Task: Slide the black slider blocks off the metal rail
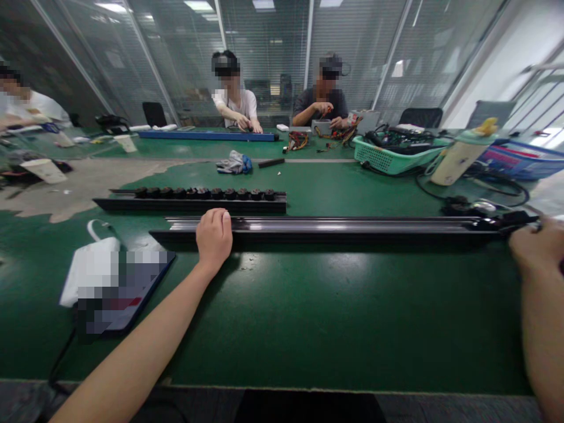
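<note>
A long black rail (352, 236) lies crosswise on the table at 12 o'clock from the wearer, its shiny channel facing up; clock positions below are read from its middle. At 9 o'clock the left hand (214, 238) is closed over the rail near that end, fingers curled across the near edge. At 3 o'clock the right hand (540, 244) has its fingers bent at the other end, beside a dark piece; I cannot tell how tightly they close or what they hold.

A shorter black rail (189, 205) lies near at 10 o'clock, carrying a row of small dark pieces (215, 193). A white box (90, 267) is at 8 o'clock, against a flat dark object (143, 276). At 11 o'clock are a grey-and-blue cloth item (233, 163) and a short dark bar (271, 163).

The green table (352, 317) is glossy, with a greyish patch (88, 176) at 10 o'clock. At 1 o'clock a green basket (388, 160) holds dark cables and parts; at 2 o'clock are a pale bottle (460, 158) and a blue basket (506, 163). Two white cups (47, 170) (126, 143) stand toward 10 o'clock.

Beyond, people sit at 10, 11 and 12 o'clock, the middle one behind a long blue bar (207, 136). A glass partition (268, 47) backs the room.
</note>
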Tool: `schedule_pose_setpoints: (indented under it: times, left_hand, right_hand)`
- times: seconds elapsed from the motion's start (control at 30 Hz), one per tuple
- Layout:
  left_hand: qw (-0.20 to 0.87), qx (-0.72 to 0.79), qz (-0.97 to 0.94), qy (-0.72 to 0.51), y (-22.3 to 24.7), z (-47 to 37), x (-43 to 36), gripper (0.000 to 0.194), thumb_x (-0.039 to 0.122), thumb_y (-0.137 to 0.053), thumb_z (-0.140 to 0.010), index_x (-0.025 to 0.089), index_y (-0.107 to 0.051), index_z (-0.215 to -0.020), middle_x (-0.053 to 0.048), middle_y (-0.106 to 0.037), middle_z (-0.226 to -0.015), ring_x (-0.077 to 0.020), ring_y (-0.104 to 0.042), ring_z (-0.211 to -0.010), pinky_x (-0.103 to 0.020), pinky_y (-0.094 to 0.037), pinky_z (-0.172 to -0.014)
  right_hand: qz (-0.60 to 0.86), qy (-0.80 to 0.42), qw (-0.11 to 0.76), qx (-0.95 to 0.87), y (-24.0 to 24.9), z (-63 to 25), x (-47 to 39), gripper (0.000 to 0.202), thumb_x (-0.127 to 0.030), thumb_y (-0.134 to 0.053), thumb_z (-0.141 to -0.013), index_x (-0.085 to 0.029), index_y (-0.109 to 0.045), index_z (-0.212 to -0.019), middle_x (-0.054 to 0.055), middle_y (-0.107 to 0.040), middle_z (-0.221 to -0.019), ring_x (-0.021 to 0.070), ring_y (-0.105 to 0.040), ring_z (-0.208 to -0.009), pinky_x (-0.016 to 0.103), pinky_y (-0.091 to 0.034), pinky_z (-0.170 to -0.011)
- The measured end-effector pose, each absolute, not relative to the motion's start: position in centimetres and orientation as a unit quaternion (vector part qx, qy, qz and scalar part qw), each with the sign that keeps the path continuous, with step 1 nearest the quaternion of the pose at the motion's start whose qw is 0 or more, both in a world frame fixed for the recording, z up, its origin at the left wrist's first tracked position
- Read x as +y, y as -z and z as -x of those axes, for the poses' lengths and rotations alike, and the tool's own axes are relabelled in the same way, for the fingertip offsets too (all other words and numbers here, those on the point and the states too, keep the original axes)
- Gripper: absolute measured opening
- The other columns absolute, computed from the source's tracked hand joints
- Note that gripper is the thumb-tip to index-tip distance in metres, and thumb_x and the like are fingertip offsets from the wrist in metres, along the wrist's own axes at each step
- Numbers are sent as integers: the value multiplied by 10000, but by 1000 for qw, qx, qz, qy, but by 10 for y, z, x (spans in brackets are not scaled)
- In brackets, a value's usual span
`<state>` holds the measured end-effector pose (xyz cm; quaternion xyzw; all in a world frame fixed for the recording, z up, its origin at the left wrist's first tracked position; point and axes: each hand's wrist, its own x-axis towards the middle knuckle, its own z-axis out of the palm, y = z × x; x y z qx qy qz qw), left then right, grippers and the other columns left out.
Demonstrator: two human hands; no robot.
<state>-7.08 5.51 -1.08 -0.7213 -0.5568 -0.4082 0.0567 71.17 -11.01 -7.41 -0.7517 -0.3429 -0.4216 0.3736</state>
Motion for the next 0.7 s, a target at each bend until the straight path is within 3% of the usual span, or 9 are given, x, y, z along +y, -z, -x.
schedule_pose_setpoints:
  times: [0.17, 0.33, 0.4, 0.57, 0.7]
  left_hand:
    - [62, -555, 723, 407, 12, 71, 56, 549, 473, -244, -1090, 163, -693, -1153, -192, -719, -1266, -344, -646, -1186, -495, -476, -1096]
    - [58, -550, 722, 417, 12, 72, 57, 538, 481, -249, -1093, 177, -689, -1144, -185, -716, -1247, -340, -646, -1184, -496, -476, -1095]
    - [59, -549, 721, 419, 13, 72, 57, 538, 483, -250, -1093, 176, -689, -1143, -186, -714, -1243, -339, -647, -1181, -498, -476, -1095]
    - [64, -544, 719, 427, 14, 73, 57, 543, 486, -254, -1092, 174, -697, -1139, -180, -724, -1227, -338, -654, -1162, -496, -489, -1082]
    - [59, -535, 719, 439, 14, 74, 58, 553, 488, -249, -1093, 173, -702, -1131, -188, -727, -1225, -345, -659, -1158, -514, -492, -1092]
  right_hand:
    - [831, 274, 434, -214, 68, -713, -99, 570, -382, -584, -861, -47, -830, -1251, 387, -749, -1160, 484, -708, -1149, 703, -494, -958]
    - [837, 274, 416, -227, 60, -699, -96, 499, -241, -595, -903, 30, -793, -1272, 433, -713, -1231, 508, -670, -1266, 727, -457, -1067]
    - [803, 310, 413, -298, 50, -673, -92, 492, -211, -554, -960, 8, -755, -1351, 427, -689, -1305, 455, -632, -1361, 683, -451, -1118]
    - [724, 353, 311, -504, 16, -527, -75, 551, -188, -542, -1025, -38, -609, -1551, 332, -523, -1605, 314, -452, -1584, 465, -451, -1251]
    - [540, 269, 299, -739, -7, -374, -59, 556, -221, -495, -1071, -122, -527, -1617, 225, -430, -1720, 329, -394, -1620, 619, -420, -1284]
